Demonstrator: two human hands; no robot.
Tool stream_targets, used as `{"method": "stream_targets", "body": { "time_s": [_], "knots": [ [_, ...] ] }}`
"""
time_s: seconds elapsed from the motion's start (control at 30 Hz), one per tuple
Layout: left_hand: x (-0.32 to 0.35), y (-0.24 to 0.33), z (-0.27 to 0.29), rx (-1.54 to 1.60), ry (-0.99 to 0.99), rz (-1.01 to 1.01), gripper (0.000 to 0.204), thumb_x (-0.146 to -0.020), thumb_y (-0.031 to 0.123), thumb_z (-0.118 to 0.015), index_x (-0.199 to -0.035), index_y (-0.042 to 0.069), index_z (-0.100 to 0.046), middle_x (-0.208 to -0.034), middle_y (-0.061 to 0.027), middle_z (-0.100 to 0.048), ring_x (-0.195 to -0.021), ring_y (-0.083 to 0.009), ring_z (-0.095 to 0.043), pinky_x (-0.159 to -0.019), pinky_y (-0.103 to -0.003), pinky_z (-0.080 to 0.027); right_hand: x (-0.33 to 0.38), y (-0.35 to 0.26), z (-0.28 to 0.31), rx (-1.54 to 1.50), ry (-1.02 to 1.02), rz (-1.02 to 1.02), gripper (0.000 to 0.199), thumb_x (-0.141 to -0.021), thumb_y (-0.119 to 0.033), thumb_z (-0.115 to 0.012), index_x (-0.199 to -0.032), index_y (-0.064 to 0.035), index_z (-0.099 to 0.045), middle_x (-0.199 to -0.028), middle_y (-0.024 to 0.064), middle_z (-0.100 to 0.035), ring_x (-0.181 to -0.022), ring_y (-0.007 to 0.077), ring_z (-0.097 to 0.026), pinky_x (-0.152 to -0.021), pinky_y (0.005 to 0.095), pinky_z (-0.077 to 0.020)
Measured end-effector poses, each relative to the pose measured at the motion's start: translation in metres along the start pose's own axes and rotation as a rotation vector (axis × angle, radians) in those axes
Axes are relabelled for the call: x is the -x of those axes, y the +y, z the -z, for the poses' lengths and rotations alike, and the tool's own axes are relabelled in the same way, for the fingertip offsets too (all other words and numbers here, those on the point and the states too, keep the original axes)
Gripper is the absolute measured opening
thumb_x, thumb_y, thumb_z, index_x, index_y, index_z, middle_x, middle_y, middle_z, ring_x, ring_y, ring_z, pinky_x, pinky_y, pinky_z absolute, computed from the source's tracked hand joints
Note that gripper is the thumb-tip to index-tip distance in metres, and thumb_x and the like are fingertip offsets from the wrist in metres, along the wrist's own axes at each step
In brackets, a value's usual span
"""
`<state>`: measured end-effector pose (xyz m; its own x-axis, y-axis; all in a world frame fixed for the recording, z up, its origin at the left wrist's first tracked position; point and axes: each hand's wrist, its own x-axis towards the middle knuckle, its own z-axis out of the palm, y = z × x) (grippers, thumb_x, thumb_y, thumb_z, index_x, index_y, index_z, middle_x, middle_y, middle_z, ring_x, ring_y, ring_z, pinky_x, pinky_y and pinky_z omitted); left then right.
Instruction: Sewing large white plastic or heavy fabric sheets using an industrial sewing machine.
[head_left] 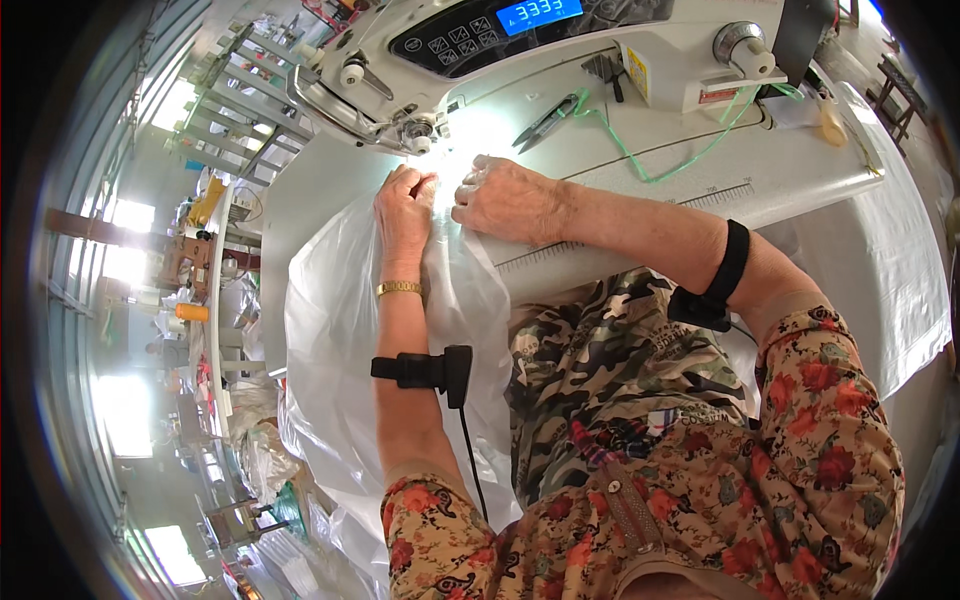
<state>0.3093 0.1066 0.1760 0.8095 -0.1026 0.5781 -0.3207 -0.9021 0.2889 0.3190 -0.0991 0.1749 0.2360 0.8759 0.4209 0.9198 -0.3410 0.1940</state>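
A translucent white plastic sheet (345, 270) hangs from the sewing table down along my left forearm and past its edge. My left hand (404, 208) is closed on the sheet, fingers bent just below the sewing head (420, 138) of a white sewing machine (640, 50). To its right, my right hand (512, 200) is closed too, its curled fingers pinching the sheet's upper part beside the lit needle area. Strong glare between the hands washes out the sheet's edge and the needle.
Thread snips (548, 122) with green cord (640, 170) lie right of the needle area. A small dark tool (607, 75) rests near the machine body. Along the table's (800, 190) near side runs a printed ruler scale. White sheeting (880, 290) hangs at the far right; a cluttered workbench (215, 300) stands left.
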Motion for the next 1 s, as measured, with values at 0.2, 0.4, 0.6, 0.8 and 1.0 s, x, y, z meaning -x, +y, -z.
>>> {"method": "stream_targets", "body": {
  "time_s": [0.2, 0.4, 0.6, 0.8, 1.0],
  "knots": [
    [0.001, 0.002, 0.003, -0.096, 0.012, -0.127, 0.01, -0.079, 0.009, -0.069, -0.077, 0.002, -0.063, -0.073, -0.0097, -0.058, -0.071, -0.0289, -0.057, -0.066, -0.04, -0.047, 0.0, 0.0, -0.001, -0.009, 0.008, 0.01, 0.009, -0.079, -0.015, -0.06, -0.085, -0.0082, -0.063, -0.083, 0.0039, -0.063, -0.085, 0.0187, -0.067, -0.096, 0.0366, -0.0474],
    [0.004, 0.01, -0.002, -0.18, -0.047, -0.018, 0.011, -0.084, 0.015, -0.064, -0.082, 0.004, -0.062, -0.078, -0.0118, -0.061, -0.075, -0.0326, -0.061, -0.068, -0.041, -0.048, -0.001, 0.0, -0.008, 0.005, -0.013, 0.031, 0.007, -0.08, -0.015, -0.059, -0.083, -0.0095, -0.063, -0.083, 0.0035, -0.064, -0.088, 0.0173, -0.067, -0.097, 0.0358, -0.0472],
    [0.001, 0.001, -0.003, -0.135, -0.046, 0.02, 0.015, -0.084, 0.017, -0.067, -0.085, 0.003, -0.066, -0.082, -0.0121, -0.066, -0.076, -0.0323, -0.063, -0.07, -0.04, -0.05, -0.002, -0.001, -0.005, 0.027, 0.002, 0.034, 0.005, -0.08, -0.014, -0.059, -0.081, -0.0104, -0.063, -0.083, 0.0035, -0.064, -0.089, 0.0173, -0.067, -0.096, 0.0355, -0.0469],
    [0.001, -0.008, -0.004, 0.123, -0.043, 0.119, 0.013, -0.078, 0.01, -0.074, -0.089, 0.002, -0.073, -0.08, -0.0121, -0.067, -0.07, -0.0261, -0.063, -0.067, -0.035, -0.049, 0.0, 0.001, -0.007, 0.006, 0.004, 0.047, 0.004, -0.079, -0.012, -0.059, -0.08, -0.01, -0.063, -0.078, 0.0022, -0.064, -0.087, 0.0172, -0.067, -0.099, 0.0363, -0.045],
    [0.0, -0.022, -0.01, 0.245, -0.026, 0.278, 0.012, -0.08, 0.008, -0.074, -0.085, -0.003, -0.072, -0.069, -0.0095, -0.066, -0.061, -0.014, -0.056, -0.062, -0.029, -0.046, 0.0, -0.001, -0.007, -0.023, 0.077, 0.07, 0.005, -0.079, -0.012, -0.059, -0.079, -0.0101, -0.063, -0.075, 0.0014, -0.063, -0.082, 0.0169, -0.067, -0.098, 0.0345, -0.0454]
  ]
}}
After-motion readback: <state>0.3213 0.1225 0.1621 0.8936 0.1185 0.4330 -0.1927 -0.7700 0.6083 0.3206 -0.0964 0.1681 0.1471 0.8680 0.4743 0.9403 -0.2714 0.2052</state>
